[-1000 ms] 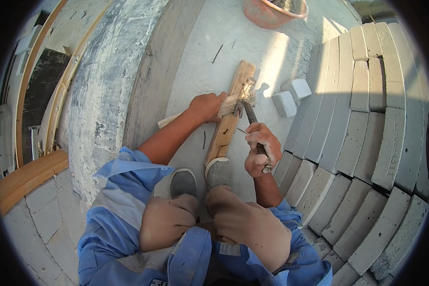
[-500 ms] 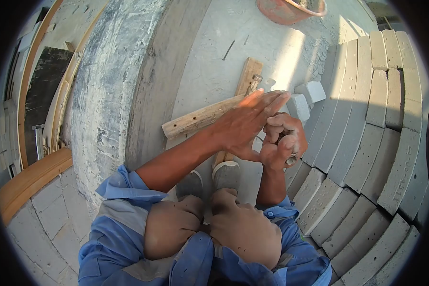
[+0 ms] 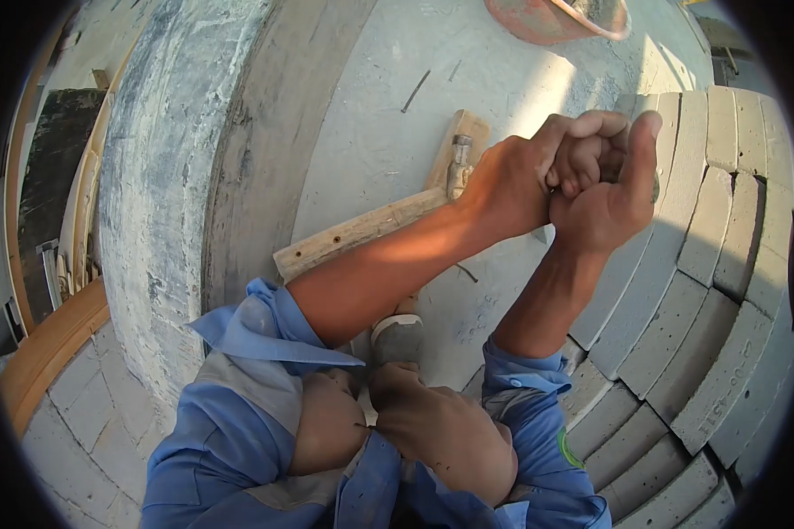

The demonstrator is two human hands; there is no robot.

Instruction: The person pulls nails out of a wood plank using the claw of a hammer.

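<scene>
My left hand (image 3: 538,179) and my right hand (image 3: 610,196) are pressed together above the floor, near the block stack. The left fingers are bent into the cupped right palm. The right fingers curl over them, with that thumb sticking up. A small greyish bit shows at the right hand's outer edge; what lies between the palms is hidden. Below and left of the hands, a hammer (image 3: 459,166) with a metal head rests on wood, partly behind my left wrist. One wooden batten (image 3: 357,234) with holes lies slanted, meeting a second wood piece (image 3: 472,132).
Stacked grey blocks (image 3: 670,326) stand along the right. A reddish tub (image 3: 534,22) sits at the top. Left is a thick, paint-smeared slab (image 3: 172,167). A nail-like rod (image 3: 416,91) and a short nail (image 3: 468,274) lie on the floor. My shoe (image 3: 397,339) is below.
Both hands have moved up and right, away from my body. The left hand, earlier flat with fingers stretched, is now bent into the right hand. The view has shifted slightly.
</scene>
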